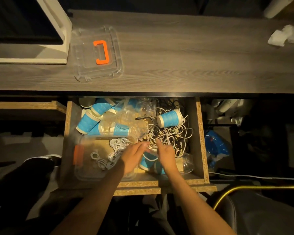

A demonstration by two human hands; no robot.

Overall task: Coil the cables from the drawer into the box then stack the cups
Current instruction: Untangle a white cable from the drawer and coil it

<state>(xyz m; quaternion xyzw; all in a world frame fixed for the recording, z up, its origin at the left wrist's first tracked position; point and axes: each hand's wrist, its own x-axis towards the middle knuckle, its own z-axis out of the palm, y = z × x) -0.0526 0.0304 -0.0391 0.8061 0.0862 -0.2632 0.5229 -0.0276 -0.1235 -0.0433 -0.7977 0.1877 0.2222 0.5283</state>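
Note:
An open chipboard drawer (201, 133) holds a tangle of white and black cables (170, 133) on its right side. Blue paper cups (87, 122) and clear plastic cups (124, 116) lie piled at the back left; one blue cup (170, 118) lies on the cables. A clear plastic box (85, 173) with an orange clip sits front left and holds several coiled white cables (116, 146). My left hand (134, 158) and my right hand (165, 155) meet at the edge of the tangle, each pinching a white cable strand (150, 159) that runs between them.
The box's clear lid with an orange handle (100, 51) lies on the grey wooden desk (176, 56) above the drawer. A white monitor stand (58, 31) is at the back left, crumpled paper (282, 36) at the back right. A blue bag (215, 146) sits right of the drawer.

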